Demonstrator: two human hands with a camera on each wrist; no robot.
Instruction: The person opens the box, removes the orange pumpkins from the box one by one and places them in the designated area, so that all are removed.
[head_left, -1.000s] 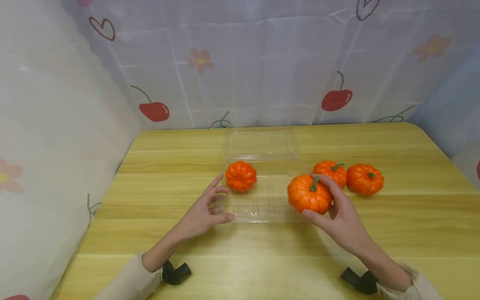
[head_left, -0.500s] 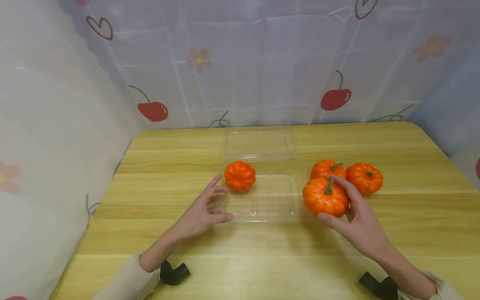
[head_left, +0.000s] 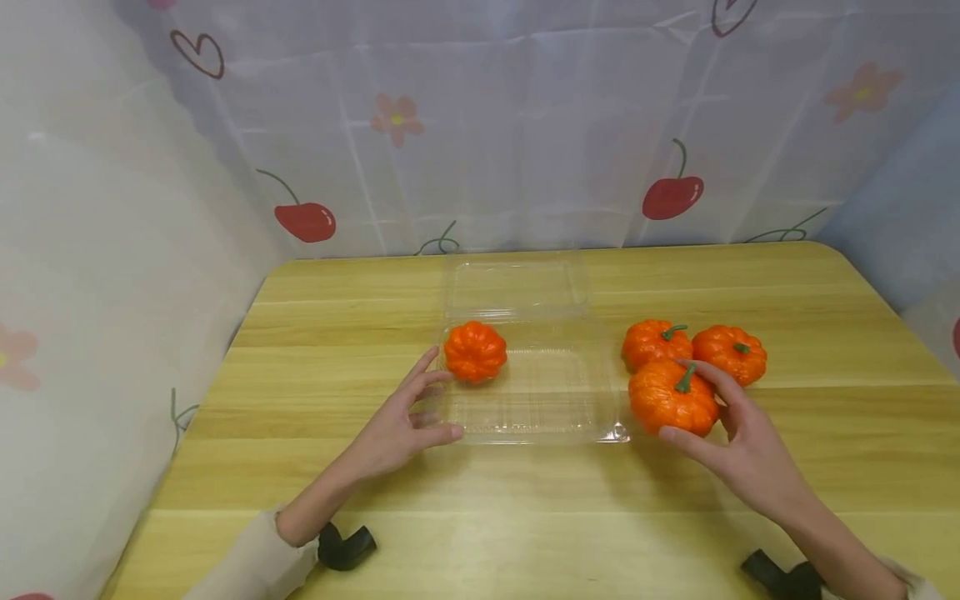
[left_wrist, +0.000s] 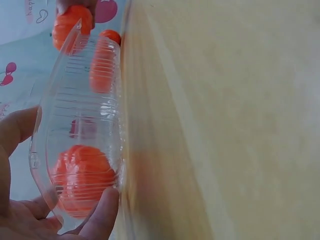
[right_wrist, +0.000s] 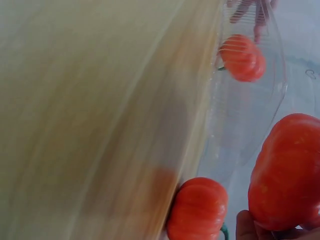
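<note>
My right hand [head_left: 750, 450] grips an orange toy pumpkin [head_left: 667, 400] with a green stem, just right of the clear plastic container [head_left: 540, 400]. In the right wrist view this pumpkin [right_wrist: 287, 170] is raised above the table. My left hand [head_left: 401, 429] holds the container's left end, thumb at the front and fingers toward the back; the left wrist view shows the thumb [left_wrist: 105, 210] against the ribbed wall. Inside the container, at its left, lies another pumpkin [head_left: 476, 352], its stem hidden from the head view. The hinged lid [head_left: 513, 283] is laid open toward the back.
Two more toy pumpkins, one nearer [head_left: 654, 343] and one farther right [head_left: 729, 354], sit side by side on the wooden table [head_left: 480, 517] behind my right hand. A patterned curtain [head_left: 510, 150] hangs along the table's back edge.
My right hand has moved right with the pumpkin, from over the container's right end to beside it. The left hand stays at the container, which has shifted very slightly left.
</note>
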